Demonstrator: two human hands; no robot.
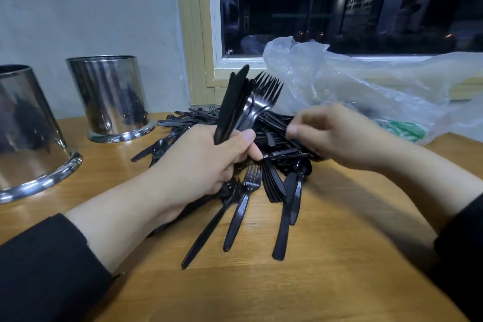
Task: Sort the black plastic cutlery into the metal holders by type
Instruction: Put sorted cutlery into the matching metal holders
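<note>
A heap of black plastic cutlery (271,180) lies on the wooden table (300,282) in the middle. My left hand (206,162) grips an upright bunch of knives and forks (243,104) above the heap. My right hand (337,136), blurred, reaches into the heap from the right with fingers curled; whether it pinches a piece cannot be told. Two shiny metal holders stand at the left: one near (26,133), one further back (112,97) by the wall.
A crumpled clear plastic bag (366,86) lies at the back right under the window, with something green (400,131) beneath it. The wall and window frame close off the table's far side. Loose forks and knives stretch toward me.
</note>
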